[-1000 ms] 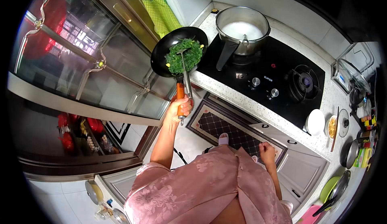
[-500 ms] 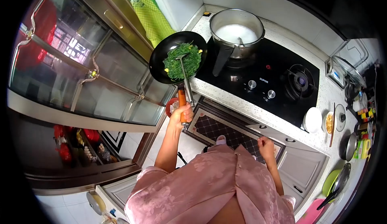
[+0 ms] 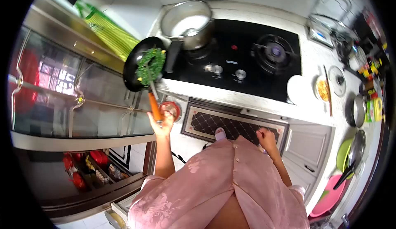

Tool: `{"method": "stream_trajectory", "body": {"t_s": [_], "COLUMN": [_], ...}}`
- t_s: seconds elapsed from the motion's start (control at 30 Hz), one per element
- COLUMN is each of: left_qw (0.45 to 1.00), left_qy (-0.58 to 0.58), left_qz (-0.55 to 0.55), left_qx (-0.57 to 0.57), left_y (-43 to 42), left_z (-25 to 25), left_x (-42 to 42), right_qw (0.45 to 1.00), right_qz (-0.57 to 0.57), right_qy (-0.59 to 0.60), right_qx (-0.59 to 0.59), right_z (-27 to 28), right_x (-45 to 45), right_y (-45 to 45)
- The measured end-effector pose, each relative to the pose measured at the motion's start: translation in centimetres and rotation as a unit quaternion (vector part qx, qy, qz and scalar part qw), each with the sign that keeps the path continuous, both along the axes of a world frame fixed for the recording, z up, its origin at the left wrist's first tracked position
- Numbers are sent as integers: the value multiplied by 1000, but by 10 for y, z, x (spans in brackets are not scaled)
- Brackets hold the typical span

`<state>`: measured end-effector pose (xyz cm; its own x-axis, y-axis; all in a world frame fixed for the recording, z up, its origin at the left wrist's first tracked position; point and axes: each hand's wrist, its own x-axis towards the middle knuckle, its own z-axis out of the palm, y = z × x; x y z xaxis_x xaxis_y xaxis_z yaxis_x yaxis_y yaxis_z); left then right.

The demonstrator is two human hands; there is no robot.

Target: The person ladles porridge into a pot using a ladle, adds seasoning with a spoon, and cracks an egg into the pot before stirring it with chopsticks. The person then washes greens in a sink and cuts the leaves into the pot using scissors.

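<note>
My left hand (image 3: 163, 126) is around the orange wooden handle (image 3: 154, 106) of a black frying pan (image 3: 131, 68), the thumb on one side and the fingers on the other. Chopped leafy greens (image 3: 154, 62) with small yellow bits lie in the pan. A metal spatula (image 3: 151, 80) leans in them, its shaft along the handle. The pan is tilted, left of the stove; whether anything supports it from below is hidden. My right hand (image 3: 266, 138) hangs by the pink garment (image 3: 206, 171), fingers curled, with nothing visible in it.
A steel pot (image 3: 185, 21) of whitish liquid stands on the black gas stove (image 3: 231, 51), its handle jutting toward the pan. A white bowl (image 3: 298, 89), a food bowl with chopsticks (image 3: 328, 91) and a lid (image 3: 339, 81) sit on the right counter. A glass-paned cabinet (image 3: 99, 101) is at left.
The view has turned to the right, so stove and pan appear further left. The pan looks more tilted, and my left hand's grip looks looser, its thumb apart. My right hand stays curled.
</note>
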<state>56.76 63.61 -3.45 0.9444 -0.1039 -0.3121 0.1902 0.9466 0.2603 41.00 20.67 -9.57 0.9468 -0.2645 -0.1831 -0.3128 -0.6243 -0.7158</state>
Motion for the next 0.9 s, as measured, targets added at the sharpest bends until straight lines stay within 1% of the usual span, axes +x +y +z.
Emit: {"method": "stream_trajectory", "body": {"t_s": [0.03, 0.07, 0.1, 0.13, 0.17, 0.23, 0.27, 0.3, 0.33, 0.37, 0.4, 0.43, 0.5, 0.57, 0.63, 0.7, 0.77, 0.8, 0.83, 0.87, 0.9], "left_qw": [999, 999, 999, 998, 998, 992, 986, 981, 968, 931, 914, 893, 834, 794, 725, 667, 651, 662, 671, 662, 687], "left_qy": [16, 29, 47, 43, 42, 109, 136, 165, 132, 101, 130, 100, 2, 27, -54, -86, -103, -83, -65, -71, -37], "left_qz": [13, 19, 19, 26, 4, -22, -62, -55, -178, -323, -338, -387, -515, -590, -675, -713, -710, -695, -678, -684, -668], "left_qx": [-24, -6, 5, 26, 55, 51, 69, 90, 120, 138, 182, 206, 198, 143, 127, 199, 248, 267, 294, 299, 282], "left_y": [-2, -27, -25, -27, -68, -75, -129, -148, -159, -207, -237, -280, -371, -447, -532, -615, -700, -736, -766, -788, -811], "left_z": [-4, -4, -7, -14, -19, -20, -25, -26, -30, -37, -39, -18, 1, 31, 53, 79, 94, 89, 79, 69, 59], "left_x": [-10, -25, -26, -38, -59, -81, -88, -107, -103, -97, -96, -100, -105, -101, -97, -107, -128, -135, -138, -140, -142], "right_qw": [1000, 1000, 1000, 1000, 1000, 992, 992, 984, 970, 969, 963, 952, 944, 944, 932, 918, 933, 929, 928, 923, 919], "right_qz": [10, 11, 5, 23, 12, 9, -47, -58, -67, -104, -134, -163, -190, -228, -250, -279, -279, -289, -311, -331, -343], "right_qy": [-2, 0, 8, -5, -13, -71, -77, -51, -26, -24, -79, -133, -140, -109, -132, -158, -155, -158, -115, -72, -80], "right_qx": [0, 10, 10, 15, 24, 103, 92, 162, 231, 221, 222, 222, 231, 212, 226, 234, 169, 166, 172, 180, 180], "right_z": [-3, -4, 4, 16, 27, 41, 52, 67, 80, 93, 99, 102, 110, 124, 118, 115, 110, 111, 114, 114, 107], "right_x": [-7, -18, -15, -13, -41, -33, -59, -65, -60, -75, -77, -83, -112, -132, -148, -168, -188, -196, -204, -213, -221], "right_y": [-12, -41, -39, -47, -85, -95, -138, -151, -155, -187, -205, -222, -268, -283, -288, -286, -285, -281, -276, -274, -272]}}
